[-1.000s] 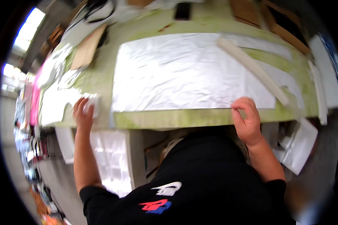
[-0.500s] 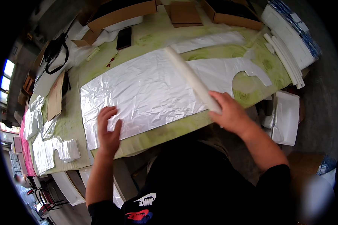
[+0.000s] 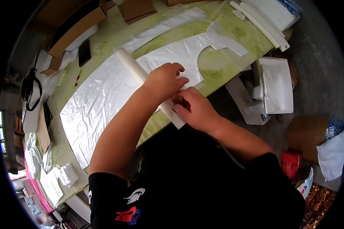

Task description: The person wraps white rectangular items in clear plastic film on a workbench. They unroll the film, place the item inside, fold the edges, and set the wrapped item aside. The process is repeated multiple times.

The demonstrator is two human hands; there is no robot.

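Note:
A shiny white plastic sheet [image 3: 99, 101], creased and with a curved cut-out at its right end, lies spread on the table. Slantwise across it rests a white tube [image 3: 132, 66], its near end poking past the table's front edge. My left arm reaches over the sheet, and my left hand [image 3: 164, 81] is above the tube's middle, thumb and fingers apart. Close to the tube's near end, my right hand [image 3: 197, 108] has its fingers curled in over the sheet's edge. Whatever they may pinch is hidden. Both hands nearly meet.
Several white tubes [image 3: 262, 24] lie at the table's far right. A phone [image 3: 84, 52] and cardboard boxes [image 3: 76, 32] stand at the far left. Folded white pieces [image 3: 67, 174] lie at the left end. White foam bins [image 3: 277, 86] stand right of the table.
My left hand has crossed from the sheet's left part to the tube. My right hand has let go of the tube's end and curled beside it. The view has shifted right.

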